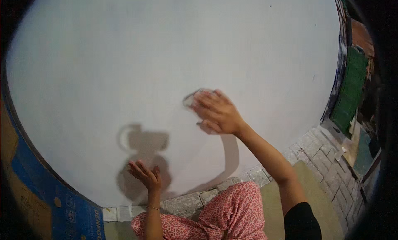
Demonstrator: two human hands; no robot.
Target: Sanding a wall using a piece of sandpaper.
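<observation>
A large pale white wall [124,65] fills most of the view in front of me. Against it my right hand [217,112] lies with its palm down and fingers stretched, pressing a thin, flat, light piece with a dark edge [188,99]. Motion smears this piece and most of it is under my fingers, so I cannot tell its kind. Lower left, my left hand [147,175] is raised by the wall with its fingers apart and nothing in it. Whether it touches the wall, I cannot tell.
I sit on a dull green mat [309,198] over grey paving [331,161]. Blue and brown cardboard [45,198] borders the wall on the left. A green crate-like panel [350,90] and other clutter stand at the right. Shadows of my head and arm fall on the wall.
</observation>
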